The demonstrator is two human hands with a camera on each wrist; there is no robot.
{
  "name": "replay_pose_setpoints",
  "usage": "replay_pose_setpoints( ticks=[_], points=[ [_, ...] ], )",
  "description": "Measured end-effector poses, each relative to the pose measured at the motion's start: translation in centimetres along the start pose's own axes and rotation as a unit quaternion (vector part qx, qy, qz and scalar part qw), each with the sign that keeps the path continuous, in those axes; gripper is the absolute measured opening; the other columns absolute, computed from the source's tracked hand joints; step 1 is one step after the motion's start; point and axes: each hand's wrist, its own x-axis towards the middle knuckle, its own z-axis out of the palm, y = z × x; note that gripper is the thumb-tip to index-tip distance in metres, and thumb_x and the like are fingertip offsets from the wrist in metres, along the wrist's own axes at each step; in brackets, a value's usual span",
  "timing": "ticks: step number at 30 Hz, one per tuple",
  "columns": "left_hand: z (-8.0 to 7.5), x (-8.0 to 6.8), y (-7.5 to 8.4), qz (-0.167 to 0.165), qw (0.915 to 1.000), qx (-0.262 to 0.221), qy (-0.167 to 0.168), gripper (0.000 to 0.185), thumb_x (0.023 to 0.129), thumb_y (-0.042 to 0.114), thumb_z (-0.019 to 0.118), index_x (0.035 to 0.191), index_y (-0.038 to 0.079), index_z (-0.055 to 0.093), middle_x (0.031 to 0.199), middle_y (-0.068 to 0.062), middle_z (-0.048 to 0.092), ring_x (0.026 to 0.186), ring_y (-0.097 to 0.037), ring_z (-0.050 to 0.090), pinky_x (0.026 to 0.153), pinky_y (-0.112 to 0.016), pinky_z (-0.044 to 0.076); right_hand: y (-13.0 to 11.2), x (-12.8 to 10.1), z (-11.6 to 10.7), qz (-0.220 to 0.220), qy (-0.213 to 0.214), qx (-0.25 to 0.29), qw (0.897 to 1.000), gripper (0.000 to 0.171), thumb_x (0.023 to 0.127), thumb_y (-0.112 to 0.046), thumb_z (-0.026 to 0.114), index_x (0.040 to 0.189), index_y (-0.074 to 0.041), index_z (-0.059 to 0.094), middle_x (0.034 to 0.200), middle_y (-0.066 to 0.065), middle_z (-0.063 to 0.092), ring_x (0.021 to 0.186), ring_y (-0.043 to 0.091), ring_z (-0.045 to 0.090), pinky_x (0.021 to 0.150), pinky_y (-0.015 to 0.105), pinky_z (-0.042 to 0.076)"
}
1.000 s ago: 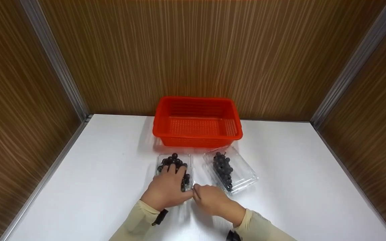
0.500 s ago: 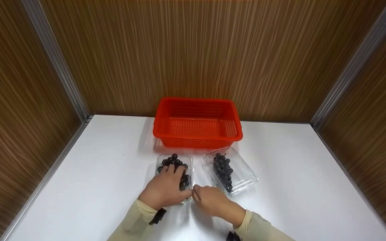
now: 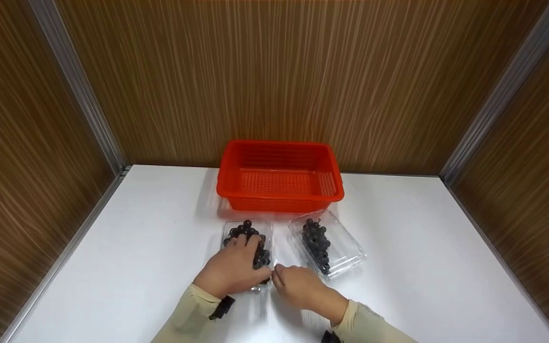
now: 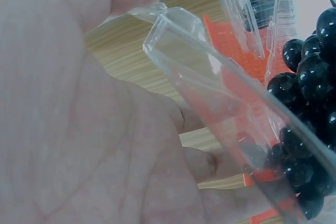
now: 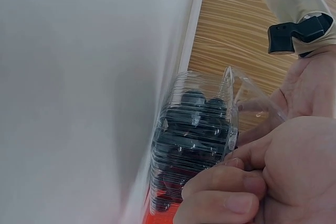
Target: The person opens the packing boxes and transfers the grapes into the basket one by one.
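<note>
Two clear boxes of dark grapes sit on the white table (image 3: 136, 247), and both hands are busy with the left box (image 3: 247, 227). The left hand (image 3: 234, 271) lies on top of that box, fingers bent over the lid and pressing it down. The right hand (image 3: 298, 286) is just beside the left hand, at the near corner of the same box, with its fingertips pinched together on the clear edge. From the right wrist view, the thumb and finger squeeze a thin flap of plastic (image 5: 247, 90). I think the step in hand is opening this box: one hand holds it steady while the other works the lid's corner loose. The next move likely calls for a small upward pull at that corner, gentle enough that the grapes (image 4: 310, 72) do not spill. The other box (image 3: 327, 242) waits just past the right hand, untouched. A red basket (image 3: 279, 195) stands beyond both hands, near the wall.
</note>
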Motion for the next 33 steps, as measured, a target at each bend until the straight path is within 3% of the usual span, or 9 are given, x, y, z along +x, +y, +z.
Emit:
replay_pose_setpoints(
  ticks=[6,13,25,33],
  points=[
    [-0.1,0.1,-0.2,0.003,1.0,0.001,0.003,0.067,0.088,0.049,0.061,0.135,0.002,0.051,0.121,-0.027,0.057,0.108,-0.04,0.061,0.087,-0.056,0.055,0.0,0.0,-0.1,0.002,-0.001,0.009,1.0,0.031,0.109,-0.025,0.041,0.085,-0.012,0.053,0.066,0.011,0.06,0.065,0.037,0.065,0.055,0.052,0.049],
    [0.4,0.2,-0.3,0.019,0.9995,0.022,0.015,0.08,0.083,0.06,0.07,0.136,0.003,0.053,0.122,-0.029,0.057,0.107,-0.043,0.062,0.085,-0.058,0.057,0.0,0.0,-0.2,0.005,-0.007,0.014,1.0,0.031,0.11,-0.026,0.04,0.086,-0.011,0.054,0.067,0.01,0.06,0.066,0.036,0.065,0.056,0.052,0.05],
    [0.9,0.2,-0.1,0.021,0.9976,0.065,0.011,0.101,0.071,0.059,0.089,0.145,0.001,0.054,0.14,-0.037,0.051,0.125,-0.059,0.053,0.1,-0.062,0.051,0.0,-0.1,-0.2,0.001,-0.007,0.016,1.0,0.029,0.108,-0.021,0.039,0.082,-0.012,0.048,0.064,0.007,0.054,0.061,0.033,0.061,0.052,0.049,0.047],
    [1.7,0.3,0.5,0.016,0.9936,0.108,0.031,0.104,0.068,0.065,0.088,0.144,0.003,0.055,0.135,-0.032,0.056,0.122,-0.053,0.057,0.086,-0.063,0.057,-0.2,-0.2,-0.4,0.007,-0.01,0.009,1.0,0.029,0.108,-0.022,0.042,0.083,-0.01,0.052,0.066,0.01,0.059,0.062,0.036,0.064,0.053,0.051,0.048]
  ],
)
